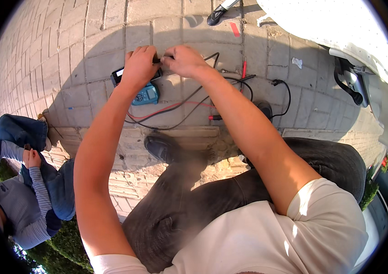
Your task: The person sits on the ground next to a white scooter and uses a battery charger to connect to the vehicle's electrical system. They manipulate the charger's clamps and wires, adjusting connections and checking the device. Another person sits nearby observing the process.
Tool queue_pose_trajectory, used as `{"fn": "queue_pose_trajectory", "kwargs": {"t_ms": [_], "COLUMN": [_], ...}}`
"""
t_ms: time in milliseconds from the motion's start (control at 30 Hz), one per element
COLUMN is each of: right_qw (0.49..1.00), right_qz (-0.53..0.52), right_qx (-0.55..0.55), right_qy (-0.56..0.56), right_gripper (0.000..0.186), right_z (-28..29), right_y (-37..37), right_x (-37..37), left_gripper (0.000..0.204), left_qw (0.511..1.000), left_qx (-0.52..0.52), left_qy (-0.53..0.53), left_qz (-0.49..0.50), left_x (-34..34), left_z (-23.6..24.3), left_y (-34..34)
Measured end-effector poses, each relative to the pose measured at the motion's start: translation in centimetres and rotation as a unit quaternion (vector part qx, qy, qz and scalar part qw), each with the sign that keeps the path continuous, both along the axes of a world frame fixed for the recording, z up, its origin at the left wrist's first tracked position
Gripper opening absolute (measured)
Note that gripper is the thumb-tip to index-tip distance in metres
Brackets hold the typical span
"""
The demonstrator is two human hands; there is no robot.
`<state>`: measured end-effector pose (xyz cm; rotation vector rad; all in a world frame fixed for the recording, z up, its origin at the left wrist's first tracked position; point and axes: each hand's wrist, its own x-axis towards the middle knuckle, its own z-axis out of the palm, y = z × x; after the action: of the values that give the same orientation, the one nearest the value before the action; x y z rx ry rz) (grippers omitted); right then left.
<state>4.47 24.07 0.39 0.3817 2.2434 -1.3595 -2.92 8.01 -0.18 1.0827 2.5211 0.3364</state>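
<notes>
My left hand and my right hand meet fingertip to fingertip above the paving, both closed. A small dark piece shows between their fingers, too covered to name. Just under my left hand lies a blue multimeter, its upper part partly hidden by my wrist. A black-edged object with a pale patch juts out beside that wrist. Black and red test leads loop over the paving below my right hand, passing behind my forearm. A red probe lies right of that forearm.
A black cable with a plug curves at the right. White sheeting and a metal and black part stand at the upper right. A black-tipped stand foot is at the top. Another person sits at the left.
</notes>
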Motion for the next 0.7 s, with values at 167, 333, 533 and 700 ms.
{"fn": "queue_pose_trajectory", "kwargs": {"t_ms": [167,333,533,700], "right_qw": [0.997,0.992,0.991,0.986], "right_qz": [0.007,0.010,0.025,0.088], "right_qx": [0.077,0.099,0.085,0.114], "right_qy": [0.027,0.074,0.099,0.085], "right_gripper": [0.026,0.028,0.026,0.026], "right_z": [-2.8,-2.7,-2.4,-1.6], "right_y": [0.6,1.1,0.7,0.8], "right_x": [-0.4,-0.4,-0.5,-1.3], "left_gripper": [0.038,0.035,0.030,0.025], "left_qw": [0.998,0.995,0.983,0.975], "left_qx": [0.038,0.018,0.124,0.129], "left_qy": [-0.031,-0.084,-0.118,-0.162], "left_qz": [0.047,0.059,0.070,0.085], "left_x": [-1.4,-2.0,-0.9,-0.9], "left_z": [-0.8,-1.0,-0.8,-1.1], "left_y": [-1.8,-3.4,-2.2,-1.5]}}
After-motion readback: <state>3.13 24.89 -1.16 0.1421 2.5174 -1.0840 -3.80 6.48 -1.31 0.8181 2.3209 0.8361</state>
